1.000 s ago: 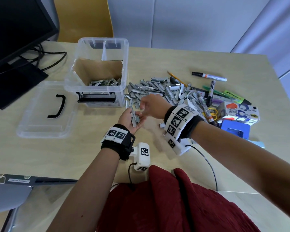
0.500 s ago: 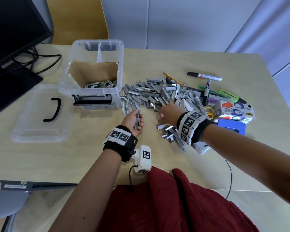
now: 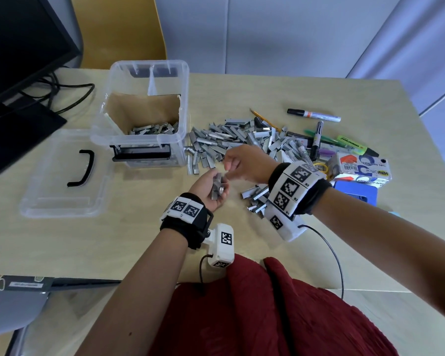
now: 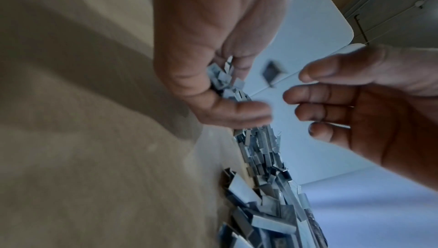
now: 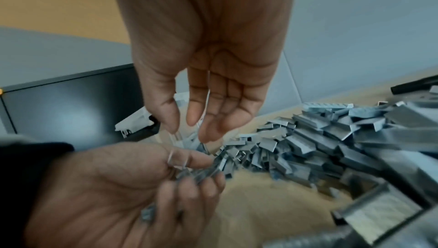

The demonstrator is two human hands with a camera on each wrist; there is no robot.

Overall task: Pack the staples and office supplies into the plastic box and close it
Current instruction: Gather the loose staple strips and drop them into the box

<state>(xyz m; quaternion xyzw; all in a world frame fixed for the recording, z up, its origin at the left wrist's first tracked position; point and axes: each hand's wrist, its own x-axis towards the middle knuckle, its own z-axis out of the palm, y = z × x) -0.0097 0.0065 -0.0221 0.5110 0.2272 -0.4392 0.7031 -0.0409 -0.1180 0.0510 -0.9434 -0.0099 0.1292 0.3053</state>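
My left hand (image 3: pixel 211 191) lies palm up in front of the clear plastic box (image 3: pixel 177 156), fingers curled round a bunch of staple strips (image 3: pixel 217 187). My right hand (image 3: pixel 239 164) hovers just above it with relaxed fingers and holds nothing. In the left wrist view one staple piece (image 4: pixel 272 72) is blurred in the air between the hands. The right wrist view shows the right hand (image 5: pixel 208 102) over the held staples (image 5: pixel 199 173). The box has some staples (image 3: pixel 152 129) inside a brown card liner. A large staple pile (image 3: pixel 242 140) lies right of the box.
The box's clear lid (image 3: pixel 57 199) lies flat to its left. Markers (image 3: pixel 314 115), a highlighter (image 3: pixel 355 146), a tape box (image 3: pixel 362 170) and a blue item (image 3: pixel 357 192) sit at the right. A monitor (image 3: pixel 23 47) stands at the back left.
My right hand reached into the pile half a second ago and has come back over my left palm. The left hand stayed in place, still gripping staples.
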